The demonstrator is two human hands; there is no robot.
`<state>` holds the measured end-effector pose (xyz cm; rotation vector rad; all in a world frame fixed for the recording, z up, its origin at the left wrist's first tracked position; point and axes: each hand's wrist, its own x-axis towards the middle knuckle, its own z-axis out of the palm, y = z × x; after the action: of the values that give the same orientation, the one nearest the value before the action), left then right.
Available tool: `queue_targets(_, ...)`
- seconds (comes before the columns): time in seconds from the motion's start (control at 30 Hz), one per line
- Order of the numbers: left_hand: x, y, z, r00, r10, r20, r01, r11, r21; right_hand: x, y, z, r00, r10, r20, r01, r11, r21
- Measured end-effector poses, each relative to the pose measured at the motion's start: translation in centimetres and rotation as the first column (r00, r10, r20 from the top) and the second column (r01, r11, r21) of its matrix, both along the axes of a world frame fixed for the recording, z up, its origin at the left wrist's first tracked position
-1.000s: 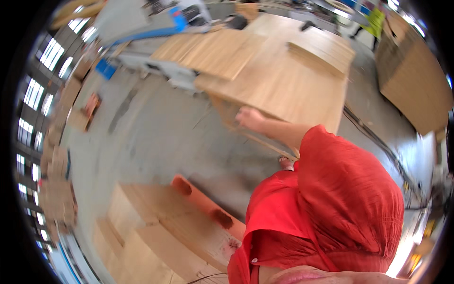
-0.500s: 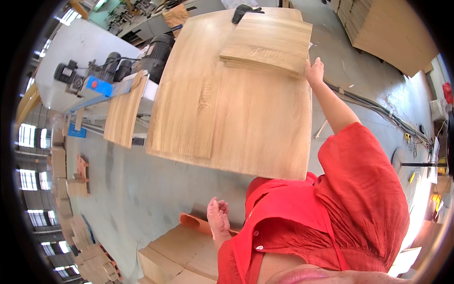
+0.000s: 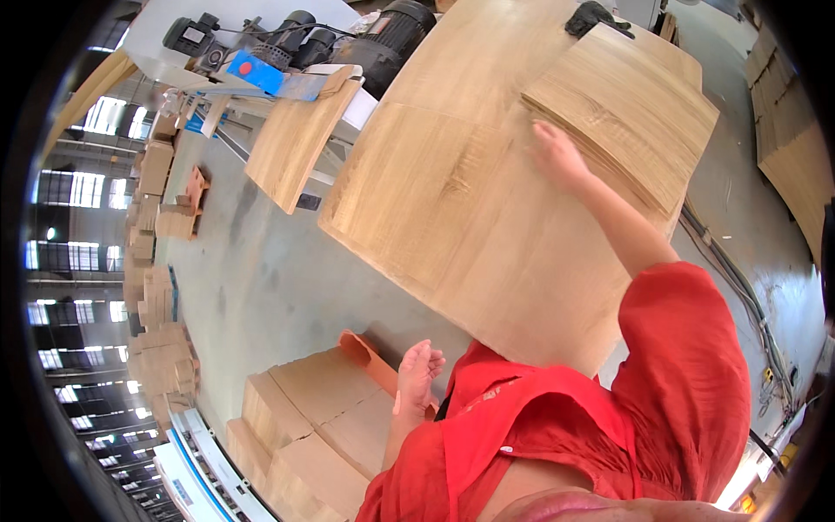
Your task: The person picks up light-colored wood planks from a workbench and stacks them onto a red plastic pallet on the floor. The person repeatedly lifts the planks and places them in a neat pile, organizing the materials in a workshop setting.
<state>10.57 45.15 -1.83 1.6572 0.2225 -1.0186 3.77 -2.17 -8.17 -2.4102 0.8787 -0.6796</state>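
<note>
My right hand [image 3: 562, 158], smeared by motion, reaches over a wide wood-grain tabletop [image 3: 531, 287] with its fingers stretched out and nothing seen in it. Its fingertips are beside the near left edge of a stack of wood-grain boards [image 3: 631, 113]; whether they touch the wood I cannot tell. Another wood-grain board [image 3: 417, 187] lies flat on the tabletop's left part. My left hand [image 3: 419, 376] hangs beside my red apron, fingers loosely curled and apart, holding nothing.
A black glove [image 3: 596, 19] lies behind the stack. Left of the tabletop stands a machine with dark motors [image 3: 391, 43] and a leaning board [image 3: 300, 143]. Cardboard boxes [image 3: 322, 409] are by my left arm. Cables [image 3: 731, 265] run along the floor at right.
My right hand has left the stack's right edge and moved left to its near left side. My view has turned, shifting the tabletop rightward. My left hand remains by my side.
</note>
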Motion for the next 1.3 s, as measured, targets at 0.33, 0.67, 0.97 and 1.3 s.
queue_targets(0.33,-1.9,5.7,-1.4,0.977,0.206,-0.061,-0.200,0.975,0.094,-2.7,-16.2,3.7,0.903,-0.370,-0.219,0.277,0.890,-0.362)
queue_targets(0.67,-1.5,-15.8,-1.3,0.897,-0.441,-0.046,0.432,0.892,-0.131,-22.9,-27.3,2.3,0.504,-0.687,-0.524,0.617,0.711,-0.338)
queue_targets(0.97,-7.7,-41.5,-4.2,0.760,-0.643,-0.089,0.583,0.737,-0.342,-25.6,-29.5,2.1,0.612,-0.585,-0.532,0.559,0.796,-0.231)
queue_targets(1.3,-10.1,-43.5,-7.6,0.821,-0.523,0.228,0.509,0.852,0.122,-26.1,-18.5,1.8,0.543,-0.745,-0.387,0.692,0.658,-0.296)
